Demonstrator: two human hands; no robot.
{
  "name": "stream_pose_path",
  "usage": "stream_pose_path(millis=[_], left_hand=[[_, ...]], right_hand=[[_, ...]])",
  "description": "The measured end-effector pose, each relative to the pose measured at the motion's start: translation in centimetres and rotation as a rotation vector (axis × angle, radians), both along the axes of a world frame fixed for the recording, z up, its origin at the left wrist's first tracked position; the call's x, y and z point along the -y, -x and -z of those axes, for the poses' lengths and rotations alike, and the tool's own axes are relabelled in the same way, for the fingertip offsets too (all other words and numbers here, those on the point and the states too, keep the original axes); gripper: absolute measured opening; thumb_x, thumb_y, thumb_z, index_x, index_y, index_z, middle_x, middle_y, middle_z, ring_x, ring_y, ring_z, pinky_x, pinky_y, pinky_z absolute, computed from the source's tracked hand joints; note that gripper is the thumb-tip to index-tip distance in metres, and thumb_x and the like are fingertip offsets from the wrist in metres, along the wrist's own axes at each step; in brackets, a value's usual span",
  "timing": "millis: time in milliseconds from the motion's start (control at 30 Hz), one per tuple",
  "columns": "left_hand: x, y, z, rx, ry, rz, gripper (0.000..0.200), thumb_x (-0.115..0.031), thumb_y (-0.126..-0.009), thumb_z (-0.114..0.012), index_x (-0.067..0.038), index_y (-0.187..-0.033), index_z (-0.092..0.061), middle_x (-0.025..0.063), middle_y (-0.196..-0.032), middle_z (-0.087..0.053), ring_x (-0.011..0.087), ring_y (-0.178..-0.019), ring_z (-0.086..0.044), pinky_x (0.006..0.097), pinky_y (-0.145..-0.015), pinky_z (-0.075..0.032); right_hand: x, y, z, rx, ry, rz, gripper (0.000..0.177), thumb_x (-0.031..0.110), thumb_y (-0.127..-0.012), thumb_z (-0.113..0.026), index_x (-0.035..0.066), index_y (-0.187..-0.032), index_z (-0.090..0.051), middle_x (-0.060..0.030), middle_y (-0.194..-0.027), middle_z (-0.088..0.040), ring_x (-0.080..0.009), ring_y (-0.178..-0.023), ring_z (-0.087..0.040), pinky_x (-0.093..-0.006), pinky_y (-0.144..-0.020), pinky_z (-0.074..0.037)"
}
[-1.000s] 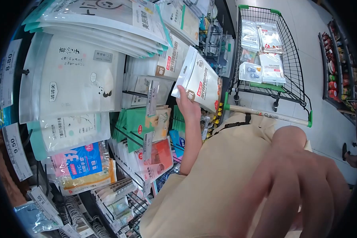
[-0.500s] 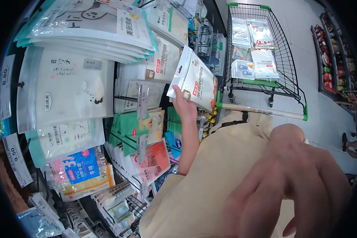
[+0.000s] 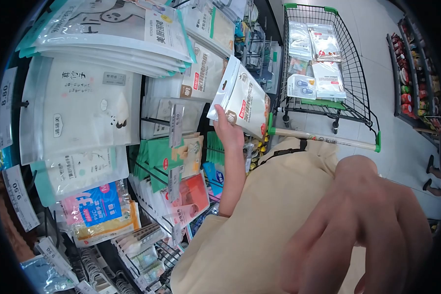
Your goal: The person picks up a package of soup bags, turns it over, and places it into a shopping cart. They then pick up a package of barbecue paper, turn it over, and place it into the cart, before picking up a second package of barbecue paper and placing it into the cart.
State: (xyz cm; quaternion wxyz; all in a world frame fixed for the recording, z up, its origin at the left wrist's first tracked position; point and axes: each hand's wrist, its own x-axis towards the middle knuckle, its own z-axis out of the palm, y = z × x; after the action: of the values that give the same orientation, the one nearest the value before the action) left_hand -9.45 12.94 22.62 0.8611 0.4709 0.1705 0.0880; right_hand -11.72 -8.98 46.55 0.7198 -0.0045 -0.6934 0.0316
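Observation:
My left hand (image 3: pixel 229 131) grips the lower left edge of a white flat packet (image 3: pixel 245 100) with a hang hole and a red label, thumb on its front. The packet is held tilted, between the shelf display and the shopping cart. Similar white packets (image 3: pixel 201 71) hang just behind it. My right hand (image 3: pixel 362 225) is raised very close to the camera at the lower right. Its fingers are bent and spread apart, pointing down the view, with nothing visible between them; the fingertips are partly out of view.
A black wire shopping cart (image 3: pixel 360 88) with green corners stands ahead, holding several packets (image 3: pixel 328 78). Hanging bags (image 3: pixel 83 108) and price tags (image 3: pixel 19 196) fill the left. Another shelf (image 3: pixel 411 73) stands at far right; a person's feet (image 3: pixel 433 181) show on the floor.
Both hands stay nearly in place, the packet still in my left hand. The view has shifted very slightly. The other person's feet at the far right have changed position.

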Motion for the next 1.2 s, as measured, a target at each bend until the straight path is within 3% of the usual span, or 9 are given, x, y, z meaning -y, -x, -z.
stream_pose_path(millis=[400, 467, 533, 633, 700, 867, 967, 1033, 1200], left_hand=[[-1.4, -1.3, -0.1, 0.040, 0.005, -0.024, 0.056, -0.035, -0.101, -0.050, 0.003, -0.140, -0.036, 0.0175, -0.137, -0.048, 0.0281, -0.124, -0.052, 0.0422, -0.102, -0.046], [-2.5, -1.7, 0.1, 0.032, -0.002, -0.022, 0.056, -0.035, -0.101, -0.049, 0.003, -0.140, -0.036, 0.0179, -0.137, -0.048, 0.0280, -0.124, -0.052, 0.0420, -0.102, -0.046], [-3.0, -2.3, -0.2, 0.047, -0.059, -0.012, 0.056, -0.036, -0.102, -0.048, 0.004, -0.139, -0.036, 0.0185, -0.137, -0.048, 0.0279, -0.123, -0.053, 0.0408, -0.101, -0.046], [-3.1, -3.3, -1.5, 0.110, -0.033, -0.103, 0.056, -0.036, -0.102, -0.048, 0.004, -0.139, -0.035, 0.0185, -0.137, -0.048, 0.0280, -0.122, -0.053, 0.0403, -0.101, -0.046], [-2.9, -3.6, -2.4, 0.102, -0.059, -0.135, 0.058, -0.037, -0.102, -0.048, 0.005, -0.139, -0.035, 0.0183, -0.133, -0.050, 0.0268, -0.122, -0.053, 0.0410, -0.099, -0.046], [-3.5, -4.5, -2.6, 0.097, -0.096, -0.184, 0.056, -0.037, -0.100, -0.053, 0.003, -0.135, -0.038, 0.0175, -0.132, -0.051, 0.0258, -0.118, -0.056, 0.0397, -0.096, -0.049], [-4.3, -5.1, -1.8, 0.142, -0.129, -0.194, 0.056, -0.038, -0.099, -0.055, 0.003, -0.134, -0.039, 0.0169, -0.130, -0.052, 0.0254, -0.116, -0.057, 0.0393, -0.094, -0.049], [-4.6, -5.1, -2.4, 0.127, -0.108, -0.177, 0.055, -0.037, -0.099, -0.055, 0.003, -0.133, -0.040, 0.0167, -0.128, -0.053, 0.0251, -0.115, -0.057, 0.0391, -0.094, -0.050], [-4.7, -6.0, -3.7, 0.053, -0.097, -0.150, 0.054, -0.038, -0.100, -0.052, 0.009, -0.127, -0.049, 0.0153, -0.125, -0.058, 0.0219, -0.110, -0.060, 0.0346, -0.093, -0.048]], right_hand=[[-0.5, -5.4, 4.0, -0.140, 0.276, -0.065, 0.017, 0.006, -0.097, -0.048, 0.004, -0.092, -0.064, -0.0156, -0.089, -0.071, -0.0309, -0.075, -0.064, -0.0420, -0.065, -0.048], [-1.9, -4.7, 8.1, -0.541, 0.289, 0.085, 0.017, 0.005, -0.088, -0.056, -0.006, -0.099, -0.064, -0.0191, -0.097, -0.068, -0.0293, -0.082, -0.066, -0.0333, -0.078, -0.048], [-1.9, -6.1, 10.2, -0.590, 0.647, 0.462, 0.012, 0.002, -0.093, -0.049, 0.001, -0.095, -0.061, -0.0158, -0.091, -0.069, -0.0254, -0.087, -0.066, -0.0382, -0.074, -0.050], [-4.3, -7.9, 13.0, -0.653, 0.842, 0.564, 0.017, 0.000, -0.093, -0.048, -0.001, -0.101, -0.062, -0.0135, -0.099, -0.068, -0.0199, -0.096, -0.064, -0.0343, -0.083, -0.050], [-5.6, -8.6, 15.0, -0.595, 1.107, 0.907, 0.021, -0.003, -0.093, -0.046, -0.002, -0.105, -0.063, -0.0095, -0.103, -0.067, -0.0156, -0.099, -0.062, -0.0309, -0.090, -0.047], [-8.0, -9.4, 18.2, -0.612, 1.230, 0.994, 0.028, -0.004, -0.088, -0.048, -0.001, -0.111, -0.063, -0.0083, -0.108, -0.067, -0.0131, -0.096, -0.061, -0.0283, -0.091, -0.046], [-9.4, -9.9, 20.1, -0.578, 1.304, 1.080, 0.035, -0.003, -0.087, -0.049, 0.000, -0.120, -0.060, -0.0125, -0.119, -0.064, -0.0199, -0.106, -0.062, -0.0317, -0.096, -0.045], [-10.5, -10.4, 21.3, -0.330, 1.120, 1.322, 0.044, -0.002, -0.087, -0.051, 0.001, -0.130, -0.054, -0.0168, -0.135, -0.054, -0.0299, -0.126, -0.051, -0.0379, -0.105, -0.040], [-12.9, -11.7, 21.5, -0.181, 1.091, 1.461, 0.049, 0.010, -0.093, -0.055, 0.002, -0.140, -0.043, -0.0191, -0.148, -0.038, -0.0366, -0.140, -0.033, -0.0444, -0.112, -0.031]])
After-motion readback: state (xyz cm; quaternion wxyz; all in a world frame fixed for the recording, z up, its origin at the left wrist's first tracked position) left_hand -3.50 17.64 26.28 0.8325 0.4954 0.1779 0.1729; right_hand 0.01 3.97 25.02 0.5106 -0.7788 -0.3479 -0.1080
